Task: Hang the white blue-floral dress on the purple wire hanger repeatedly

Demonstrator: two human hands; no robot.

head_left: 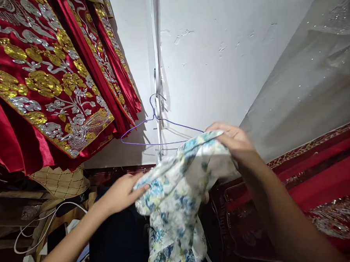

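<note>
A white cloth garment (173,201) with a blue and yellow floral print hangs between my two hands, partly smeared by motion. My left hand (128,192) is closed on its left upper edge, thumb on the near side. Higher up, my right hand (232,137) grips the opposite top corner, so the upper edge slants up to the right. Just behind the cloth, a thin purple wire hanger (139,143) hangs by its hook on a white upright rail (156,42). The garment's corner overlaps the hanger's right end; whether they touch I cannot tell.
Red satin costumes (46,83) with gold and silver embroidery hang at upper left. A sheer sparkling fabric (312,69) drapes at right, above red beaded cloth (338,216). At lower left, a white cable (48,231) loops over wooden pieces beside a phone-like device (81,255).
</note>
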